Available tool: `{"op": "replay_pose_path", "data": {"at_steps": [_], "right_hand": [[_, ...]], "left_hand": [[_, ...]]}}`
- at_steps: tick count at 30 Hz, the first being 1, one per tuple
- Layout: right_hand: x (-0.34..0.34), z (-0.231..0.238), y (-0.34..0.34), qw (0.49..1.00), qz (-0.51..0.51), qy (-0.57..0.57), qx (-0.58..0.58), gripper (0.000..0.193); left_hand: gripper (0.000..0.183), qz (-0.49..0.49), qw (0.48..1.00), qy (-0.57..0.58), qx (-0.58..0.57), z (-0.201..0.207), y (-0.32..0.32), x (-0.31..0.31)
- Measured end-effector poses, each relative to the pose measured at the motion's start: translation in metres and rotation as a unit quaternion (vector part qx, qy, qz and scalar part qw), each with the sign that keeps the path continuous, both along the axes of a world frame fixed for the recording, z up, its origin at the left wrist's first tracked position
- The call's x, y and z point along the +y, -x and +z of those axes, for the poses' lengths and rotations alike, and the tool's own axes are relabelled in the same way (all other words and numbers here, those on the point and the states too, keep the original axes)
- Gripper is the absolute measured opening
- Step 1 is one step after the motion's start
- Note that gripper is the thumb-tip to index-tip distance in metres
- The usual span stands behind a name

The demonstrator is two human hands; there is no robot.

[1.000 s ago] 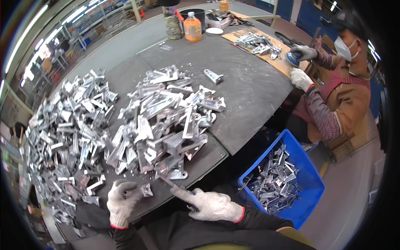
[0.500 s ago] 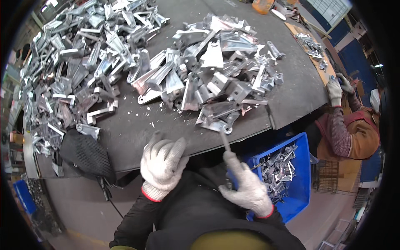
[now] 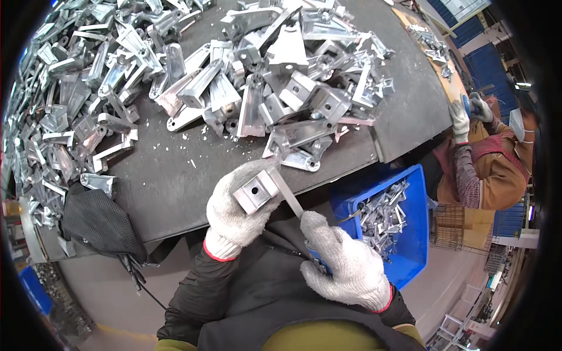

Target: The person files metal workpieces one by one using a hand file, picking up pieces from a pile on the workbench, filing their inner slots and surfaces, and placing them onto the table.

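left hand (image 3: 237, 213): gloved, fingers wrapped round a small square metal bracket (image 3: 256, 193), holed face turned up toward us. We hold it off the table edge, close to the body, so the worked edge is in reach of the tool.
right hand (image 3: 345, 269): gloved, closed on the handle of a flat file (image 3: 287, 193). The blade runs up and left and lies against the bracket's right side, looks like a deburr stroke, we judge.
bracket position: between table edge and chest, above the dark jacket, not resting on anything.
pile (image 3: 281, 76): raw castings heaped on the dark table (image 3: 170, 187), within arm's reach for the next pick.
blue bin (image 3: 410, 234): just right of the file hand, below table level, already holding parts; likely the drop spot.
black pouch (image 3: 96, 222): hangs off the table edge at left, untouched.
co-worker (image 3: 486, 158): at far right, own gloved hands busy, apart from ours.
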State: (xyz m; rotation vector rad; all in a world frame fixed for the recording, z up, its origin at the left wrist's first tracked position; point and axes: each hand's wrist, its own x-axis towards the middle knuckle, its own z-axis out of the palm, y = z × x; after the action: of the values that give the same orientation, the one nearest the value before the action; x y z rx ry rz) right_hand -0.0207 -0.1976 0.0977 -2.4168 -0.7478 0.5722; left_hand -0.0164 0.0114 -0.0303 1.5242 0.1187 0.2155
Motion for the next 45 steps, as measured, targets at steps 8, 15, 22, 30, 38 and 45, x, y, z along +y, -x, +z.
{"op": "replay_pose_path", "data": {"at_steps": [8, 15, 22, 30, 38, 45], "right_hand": [[0.013, 0.003, -0.012, 0.995, 0.038, 0.082, 0.035, 0.073], [0.005, 0.006, -0.015, 0.996, 0.020, 0.064, 0.051, 0.073], [-0.010, 0.000, -0.003, 0.997, -0.031, 0.030, 0.062, 0.071], [-0.011, -0.002, 0.008, 0.997, 0.000, 0.073, 0.028, 0.062], [-0.015, -0.005, 0.016, 0.994, 0.040, 0.106, -0.002, 0.055], [-0.015, -0.006, 0.013, 0.990, 0.064, 0.126, 0.025, 0.053]], "left_hand": [[0.055, 0.020, 0.995, 0.086, 0.047, 0.011, -0.006, -0.005], [0.074, -0.010, 0.995, 0.048, -0.091, 0.017, -0.015, 0.003], [0.052, -0.011, 0.999, -0.007, -0.042, 0.024, -0.007, 0.011], [0.035, 0.055, 0.992, 0.095, -0.063, 0.010, -0.002, -0.008], [0.038, 0.016, 0.997, 0.026, -0.077, 0.001, 0.000, -0.004], [0.041, 0.012, 0.981, 0.190, -0.042, 0.008, 0.003, -0.008]]}}
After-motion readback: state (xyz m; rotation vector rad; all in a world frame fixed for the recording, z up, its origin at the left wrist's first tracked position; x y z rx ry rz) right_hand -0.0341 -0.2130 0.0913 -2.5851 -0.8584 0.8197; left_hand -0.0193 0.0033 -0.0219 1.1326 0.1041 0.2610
